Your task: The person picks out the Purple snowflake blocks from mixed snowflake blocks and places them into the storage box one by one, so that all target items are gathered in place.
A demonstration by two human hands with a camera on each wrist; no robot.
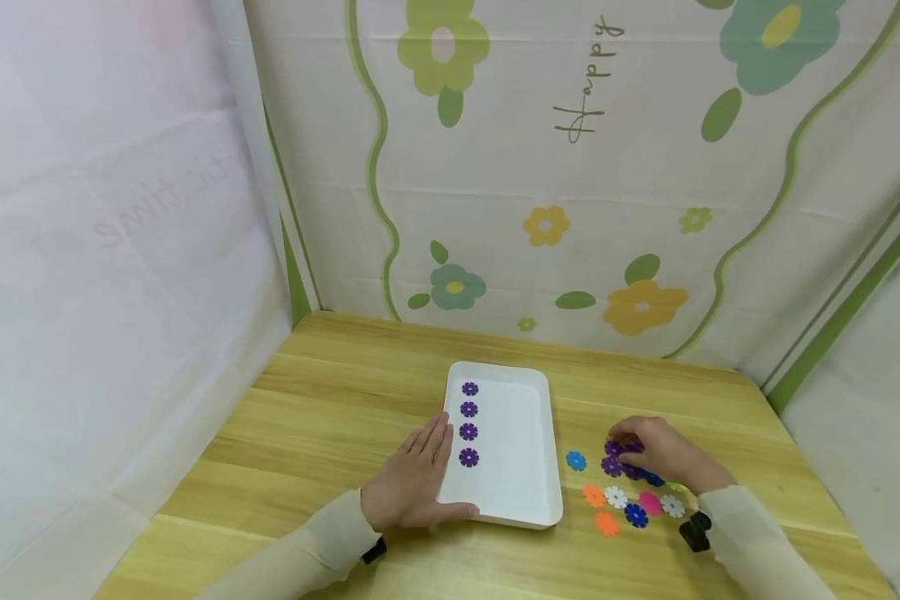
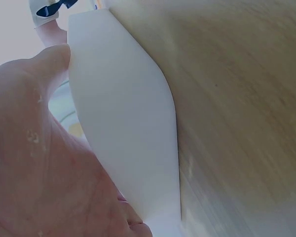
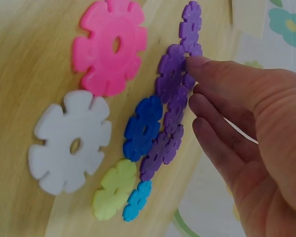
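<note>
I see a wood-grain table, white tray on it. Left hand, thumb spread from fingers, against tray's left and near sides. Right hand: can't tell if pinching. Four purple discs inside tray, left; loose purple discs at right fingertips, beyond tray's right side.

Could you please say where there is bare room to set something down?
There is room inside the white tray, right of its four purple discs, and on the table between the left hand and the left cloth wall. Coloured discs crowd the table around the right hand.
</note>
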